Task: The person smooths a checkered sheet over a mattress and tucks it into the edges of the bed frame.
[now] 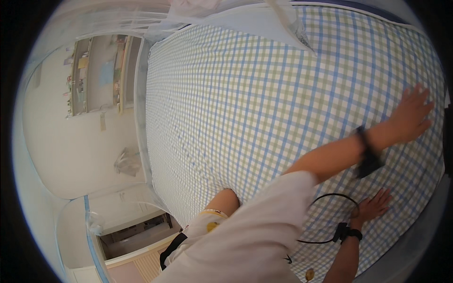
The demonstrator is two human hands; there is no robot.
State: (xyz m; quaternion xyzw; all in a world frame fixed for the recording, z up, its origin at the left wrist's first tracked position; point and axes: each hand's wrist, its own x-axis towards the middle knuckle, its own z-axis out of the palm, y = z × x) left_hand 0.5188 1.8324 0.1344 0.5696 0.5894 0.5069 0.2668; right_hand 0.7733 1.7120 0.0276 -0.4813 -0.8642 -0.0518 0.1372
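The blue-and-green checked bedsheet (245, 108) is being pressed under both hands, and is lying stretched across the bed beneath and all around the fingers. The left hand (415, 115) is being held flat with fingers spread and released, nothing grasped, well beyond the right hand (373, 205), which is also being laid open on the cloth. A black cable (330, 195) is being trailed just behind the right fingers. Judged from this, the cloth could be bunched into creases if the palms are dragged unevenly, and the cable could be snagged under a wrist.
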